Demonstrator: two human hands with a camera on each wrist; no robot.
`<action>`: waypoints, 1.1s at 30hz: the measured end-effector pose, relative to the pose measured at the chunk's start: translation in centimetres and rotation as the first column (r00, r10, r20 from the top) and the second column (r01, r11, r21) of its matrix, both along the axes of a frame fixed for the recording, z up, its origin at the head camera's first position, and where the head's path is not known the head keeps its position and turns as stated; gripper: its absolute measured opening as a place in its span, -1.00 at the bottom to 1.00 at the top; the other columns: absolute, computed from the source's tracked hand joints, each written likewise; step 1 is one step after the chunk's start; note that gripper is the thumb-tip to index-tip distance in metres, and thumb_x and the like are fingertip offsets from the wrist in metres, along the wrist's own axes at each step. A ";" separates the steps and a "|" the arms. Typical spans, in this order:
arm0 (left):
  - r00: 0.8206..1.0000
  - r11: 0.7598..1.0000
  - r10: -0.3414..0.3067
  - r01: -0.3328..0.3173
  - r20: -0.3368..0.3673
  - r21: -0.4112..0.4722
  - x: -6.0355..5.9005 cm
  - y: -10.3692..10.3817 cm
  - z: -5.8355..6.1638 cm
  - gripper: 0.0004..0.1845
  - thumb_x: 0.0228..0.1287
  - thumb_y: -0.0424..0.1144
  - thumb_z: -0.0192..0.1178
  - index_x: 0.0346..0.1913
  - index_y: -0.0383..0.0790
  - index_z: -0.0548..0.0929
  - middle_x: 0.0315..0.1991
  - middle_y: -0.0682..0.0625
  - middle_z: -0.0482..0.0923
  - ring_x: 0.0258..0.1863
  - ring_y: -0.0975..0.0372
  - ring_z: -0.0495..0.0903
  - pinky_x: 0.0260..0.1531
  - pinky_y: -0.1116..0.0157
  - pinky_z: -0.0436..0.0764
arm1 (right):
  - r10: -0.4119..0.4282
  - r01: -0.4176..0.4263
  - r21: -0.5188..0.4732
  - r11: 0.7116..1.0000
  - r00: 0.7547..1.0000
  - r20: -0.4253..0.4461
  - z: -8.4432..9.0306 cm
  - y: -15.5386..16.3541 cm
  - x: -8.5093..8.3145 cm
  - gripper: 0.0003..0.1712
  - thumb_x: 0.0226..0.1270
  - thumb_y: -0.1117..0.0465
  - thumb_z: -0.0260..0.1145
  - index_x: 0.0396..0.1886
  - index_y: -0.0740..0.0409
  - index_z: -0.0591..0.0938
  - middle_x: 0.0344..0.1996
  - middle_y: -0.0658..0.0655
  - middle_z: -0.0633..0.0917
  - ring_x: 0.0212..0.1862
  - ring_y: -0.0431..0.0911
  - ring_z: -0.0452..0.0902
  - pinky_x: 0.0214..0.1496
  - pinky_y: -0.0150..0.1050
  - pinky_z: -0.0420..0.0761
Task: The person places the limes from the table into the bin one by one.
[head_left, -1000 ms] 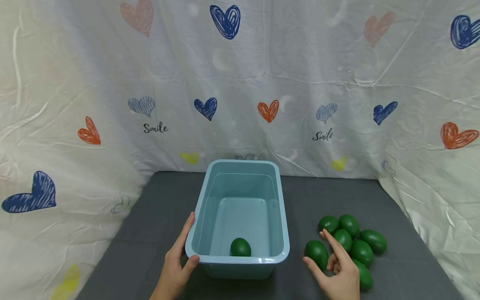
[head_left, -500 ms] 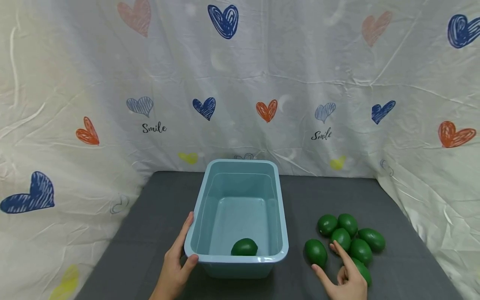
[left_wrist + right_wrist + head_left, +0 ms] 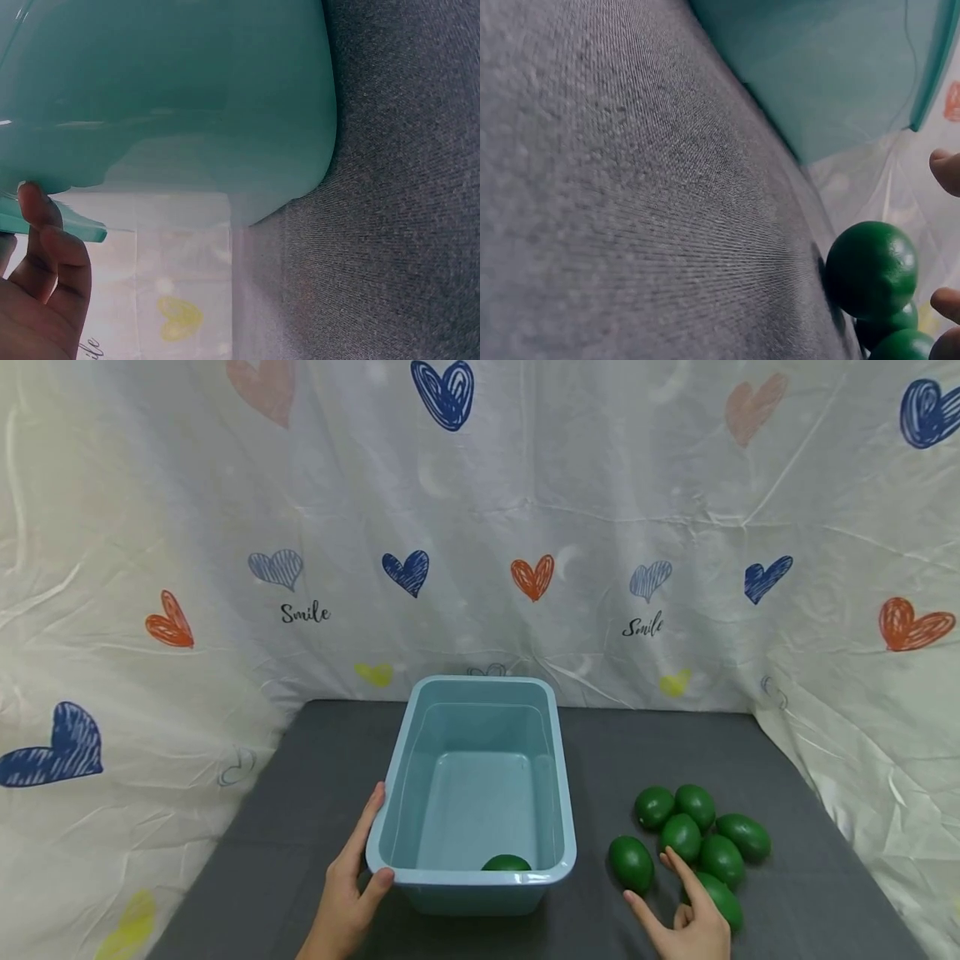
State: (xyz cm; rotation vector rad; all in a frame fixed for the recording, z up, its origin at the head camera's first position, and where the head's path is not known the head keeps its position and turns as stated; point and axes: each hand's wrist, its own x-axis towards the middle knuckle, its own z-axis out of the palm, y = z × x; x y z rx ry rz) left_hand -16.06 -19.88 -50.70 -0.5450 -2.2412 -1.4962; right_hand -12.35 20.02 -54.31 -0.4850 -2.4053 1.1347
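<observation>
The left hand (image 3: 347,893) grips the near left corner of the smooth, glossy pale-blue plastic tub (image 3: 558,793) on the grey, felt-like bench (image 3: 300,810). Inside the tub, one green egg-shaped fruit (image 3: 506,862) is half hidden by its near rim. Right of the tub, the right hand (image 3: 690,918) lies open, fingers relaxed, touching the shiny green fruit cluster (image 3: 693,839).

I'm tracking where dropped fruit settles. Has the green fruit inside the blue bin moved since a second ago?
Yes. The green fruit has rolled right and toward the near wall of the blue bin, whose rim now half hides it.
</observation>
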 end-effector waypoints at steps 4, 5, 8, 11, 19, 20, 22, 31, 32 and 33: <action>1.000 1.000 0.005 -0.005 -0.014 0.004 0.0 0.0 -0.1 -0.15 0.50 -0.35 0.21 0.73 -0.06 0.09 0.71 -0.13 0.07 0.63 0.37 0.14 0.30 0.58 0.35 | 0.012 -0.012 -0.006 1.000 0.997 0.070 -0.2 0.0 -0.5 -0.07 0.03 0.02 0.75 0.44 0.00 0.60 0.22 0.22 0.72 -0.79 -0.15 0.06 -0.71 -0.19 0.28; 1.000 1.000 0.006 -0.006 -0.019 0.004 0.0 -0.1 -0.1 -0.15 0.49 -0.36 0.22 0.73 -0.08 0.10 0.71 -0.15 0.08 0.63 0.36 0.15 0.29 0.58 0.36 | 0.019 -0.019 -0.004 1.000 0.996 0.084 -0.3 0.0 -0.6 -0.07 0.04 0.00 0.74 0.45 0.00 0.59 0.24 0.23 0.71 -0.78 -0.16 0.05 -0.71 -0.19 0.29; 1.000 1.000 0.010 -0.010 -0.018 -0.003 0.1 -0.2 -0.1 -0.14 0.47 -0.36 0.22 0.73 -0.08 0.11 0.70 -0.16 0.09 0.62 0.38 0.17 0.26 0.58 0.40 | 0.050 -0.052 0.017 0.999 0.993 0.103 -0.8 0.1 -0.8 -0.06 0.08 -0.05 0.72 0.46 0.04 0.57 0.28 0.27 0.68 -0.75 -0.17 0.09 -0.66 -0.23 0.32; 1.000 1.000 0.012 -0.012 -0.011 -0.018 0.1 -0.2 -0.1 -0.14 0.47 -0.35 0.22 0.73 -0.07 0.10 0.71 -0.14 0.09 0.61 0.40 0.17 0.24 0.57 0.41 | 0.074 -0.083 0.075 0.994 0.991 0.109 -1.2 0.3 -1.1 -0.04 0.10 -0.11 0.70 0.46 0.11 0.56 0.29 0.33 0.65 -0.62 -0.17 0.29 -0.55 -0.28 0.39; 1.000 1.000 0.015 -0.015 -0.004 -0.015 0.0 -0.1 0.0 -0.16 0.51 -0.31 0.20 0.74 -0.05 0.08 0.70 -0.19 0.08 0.61 0.40 0.17 0.25 0.57 0.39 | 0.208 -0.234 0.149 0.961 0.963 0.171 -1.2 1.2 -2.7 0.07 0.14 -0.07 0.68 0.55 0.26 0.43 0.35 0.46 0.56 0.12 0.31 0.65 0.03 0.12 0.67; 1.000 1.000 0.016 -0.016 -0.005 -0.013 0.0 -0.1 0.0 -0.16 0.51 -0.30 0.20 0.74 -0.05 0.08 0.70 -0.20 0.07 0.61 0.40 0.17 0.24 0.57 0.40 | 0.222 -0.248 0.143 0.958 0.959 0.176 -1.1 1.2 -2.9 0.06 0.16 -0.05 0.68 0.56 0.27 0.41 0.36 0.47 0.55 0.19 0.36 0.62 0.12 0.20 0.64; 1.000 1.000 0.017 -0.017 -0.009 -0.007 0.0 -0.2 0.1 -0.15 0.51 -0.31 0.20 0.74 -0.06 0.07 0.70 -0.21 0.07 0.61 0.39 0.18 0.24 0.57 0.40 | 0.239 -0.265 0.134 0.955 0.953 0.183 -1.2 1.2 -3.3 0.05 0.19 -0.02 0.66 0.56 0.28 0.39 0.37 0.48 0.54 0.32 0.41 0.53 0.24 0.30 0.56; 1.000 0.999 0.024 -0.024 -0.006 -0.044 0.2 -0.2 0.0 -0.14 0.52 -0.28 0.21 0.74 -0.06 0.04 0.71 -0.15 0.06 0.60 0.42 0.17 0.23 0.56 0.41 | 0.205 -0.236 0.135 0.962 0.957 0.206 -1.5 1.0 -3.3 -0.13 0.24 0.09 0.62 0.49 0.25 0.49 0.25 0.47 0.64 -0.12 0.24 0.70 -0.07 0.16 0.63; 1.000 0.999 0.020 -0.020 -0.007 -0.046 0.2 -0.2 0.0 -0.15 0.53 -0.28 0.20 0.74 -0.06 0.04 0.71 -0.15 0.06 0.60 0.42 0.17 0.24 0.56 0.41 | 0.199 -0.229 0.135 0.964 0.958 0.206 -1.5 1.0 -3.3 -0.14 0.24 0.10 0.61 0.48 0.24 0.50 0.23 0.47 0.65 -0.22 0.17 0.68 -0.14 0.12 0.61; 1.000 0.999 0.017 -0.017 -0.008 -0.044 0.2 -0.2 0.0 -0.15 0.53 -0.27 0.20 0.74 -0.06 0.04 0.72 -0.15 0.05 0.60 0.41 0.17 0.24 0.55 0.41 | 0.192 -0.222 0.138 0.965 0.960 0.205 -1.6 1.0 -3.2 -0.15 0.23 0.10 0.62 0.47 0.24 0.51 0.21 0.46 0.66 -0.28 0.11 0.65 -0.18 0.08 0.60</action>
